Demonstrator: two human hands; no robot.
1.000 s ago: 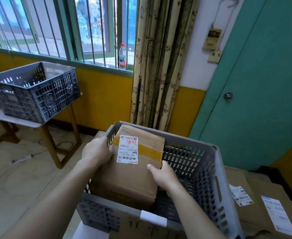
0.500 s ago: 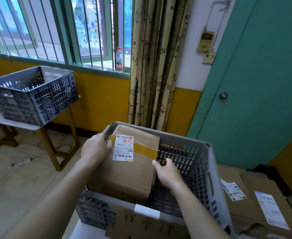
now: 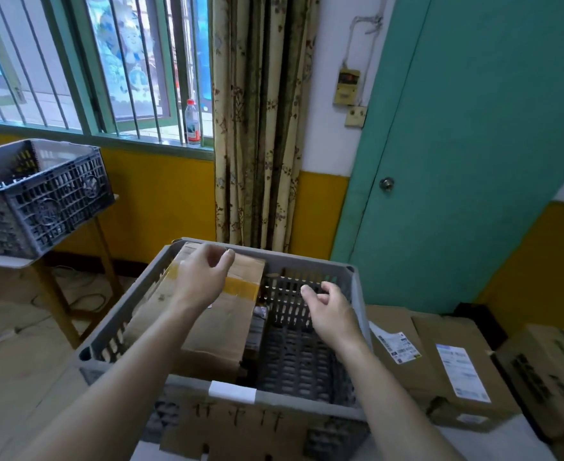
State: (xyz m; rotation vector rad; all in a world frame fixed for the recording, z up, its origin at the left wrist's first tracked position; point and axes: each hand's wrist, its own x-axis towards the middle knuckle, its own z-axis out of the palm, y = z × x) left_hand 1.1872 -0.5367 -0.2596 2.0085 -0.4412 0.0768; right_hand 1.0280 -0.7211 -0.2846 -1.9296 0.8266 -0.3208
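A brown cardboard box (image 3: 220, 331) with yellow tape lies in the left half of a grey slatted crate (image 3: 307, 399) right in front of me. My left hand (image 3: 200, 277) hovers over the box's far end, fingers loosely curled, holding nothing. My right hand (image 3: 332, 311) hangs above the crate's bare right half, fingers relaxed and also holding nothing. The box's label is hidden under my left hand.
Several labelled cardboard boxes (image 3: 447, 364) lie to the right of the crate. A second grey crate (image 3: 37, 197) stands on a small table at the left. Behind are a curtain (image 3: 260, 128), a teal door (image 3: 473, 161) and a bottle (image 3: 192, 123) on the windowsill.
Both hands gripped the box's sides a moment ago; they have let go and lifted off. The box now rests lower in the crate.
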